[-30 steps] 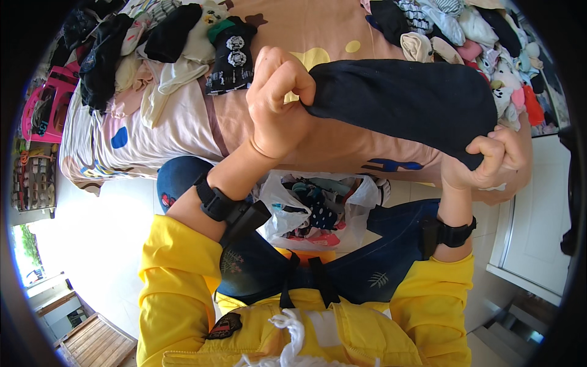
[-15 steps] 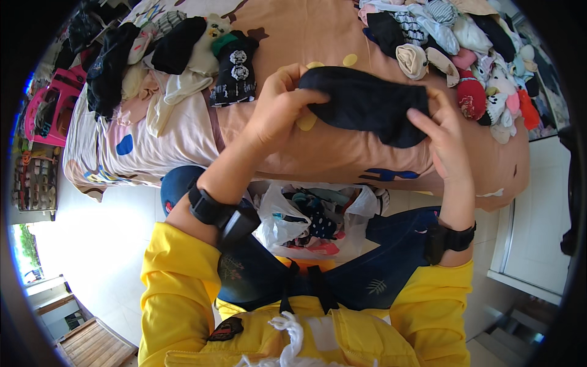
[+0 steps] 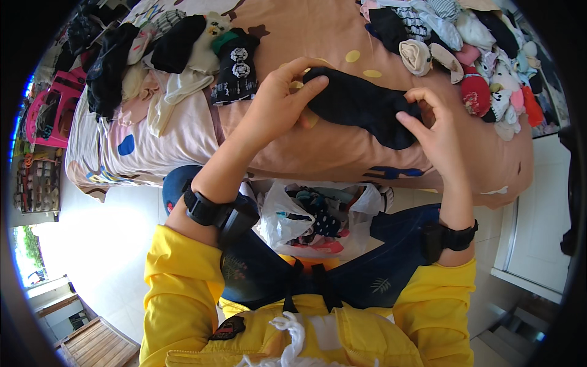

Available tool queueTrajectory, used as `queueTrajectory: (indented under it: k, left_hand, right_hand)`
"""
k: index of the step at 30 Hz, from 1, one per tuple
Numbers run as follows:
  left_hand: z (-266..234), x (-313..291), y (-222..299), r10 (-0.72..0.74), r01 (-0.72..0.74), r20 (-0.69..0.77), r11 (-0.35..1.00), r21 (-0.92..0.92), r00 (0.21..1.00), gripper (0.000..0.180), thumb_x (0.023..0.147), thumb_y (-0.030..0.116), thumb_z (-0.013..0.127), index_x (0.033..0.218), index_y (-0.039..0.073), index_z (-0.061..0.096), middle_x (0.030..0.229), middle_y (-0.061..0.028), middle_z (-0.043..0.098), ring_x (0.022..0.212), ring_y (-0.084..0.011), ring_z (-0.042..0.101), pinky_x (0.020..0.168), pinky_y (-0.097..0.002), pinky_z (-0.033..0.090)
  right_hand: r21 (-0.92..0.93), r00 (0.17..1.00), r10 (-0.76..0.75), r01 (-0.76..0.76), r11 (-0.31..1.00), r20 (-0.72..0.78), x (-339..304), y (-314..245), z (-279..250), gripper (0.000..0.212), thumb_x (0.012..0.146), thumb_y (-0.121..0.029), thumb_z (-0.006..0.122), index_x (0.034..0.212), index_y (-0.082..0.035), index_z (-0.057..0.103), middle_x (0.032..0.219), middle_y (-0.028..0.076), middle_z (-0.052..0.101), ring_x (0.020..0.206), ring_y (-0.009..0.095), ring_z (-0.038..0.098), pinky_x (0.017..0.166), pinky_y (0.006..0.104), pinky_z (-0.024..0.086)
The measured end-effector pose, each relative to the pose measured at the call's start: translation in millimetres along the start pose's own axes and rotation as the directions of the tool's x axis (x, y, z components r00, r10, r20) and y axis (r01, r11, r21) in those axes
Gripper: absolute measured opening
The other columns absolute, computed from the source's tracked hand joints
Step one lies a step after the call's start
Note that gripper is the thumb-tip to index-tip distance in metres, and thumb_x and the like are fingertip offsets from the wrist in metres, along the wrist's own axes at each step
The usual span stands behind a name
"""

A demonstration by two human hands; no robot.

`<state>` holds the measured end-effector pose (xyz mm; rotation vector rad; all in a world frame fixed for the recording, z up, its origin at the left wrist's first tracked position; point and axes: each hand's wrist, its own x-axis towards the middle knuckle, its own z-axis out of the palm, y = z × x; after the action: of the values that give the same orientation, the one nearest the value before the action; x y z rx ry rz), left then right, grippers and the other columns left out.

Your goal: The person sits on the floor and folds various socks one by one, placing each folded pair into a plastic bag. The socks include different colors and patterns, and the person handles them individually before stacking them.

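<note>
Basically, plain black sock (image 3: 361,107), soft, lightly creased, sagging near its right end, held over the bed (image 3: 306,30); left hand (image 3: 282,101) grip clamped on one end, right hand (image 3: 437,125) on the other.

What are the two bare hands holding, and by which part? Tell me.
A long black fabric sock: the left hand pinches its left end, the right hand its right end.

Left hand (image 3: 278,101) and right hand (image 3: 438,125) pinch, apart.
</note>
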<state>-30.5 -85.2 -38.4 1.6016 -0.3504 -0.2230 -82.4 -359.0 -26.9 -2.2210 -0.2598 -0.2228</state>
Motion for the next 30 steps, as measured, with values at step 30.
queueTrajectory:
  k: [30]
  left_hand:
    - [-6, -1, 0, -0.111, 0.114, -0.043, 0.989, 0.089, 0.993, 0.037, 0.086, 0.011, 0.071, 0.116, -0.005, 0.057, 0.092, -0.0068, 0.066, 0.070, -0.0097, 0.062, 0.052, -0.0194, 0.045]
  right_hand:
    - [0.263, 0.965, 0.226, -0.253, 0.931, 0.129, 0, 19, -12, 0.048, 0.081, 0.001, 0.070, 0.126, -0.001, 0.055, 0.107, 0.002, 0.059, 0.096, 0.008, 0.054, 0.086, 0.0212, 0.043]
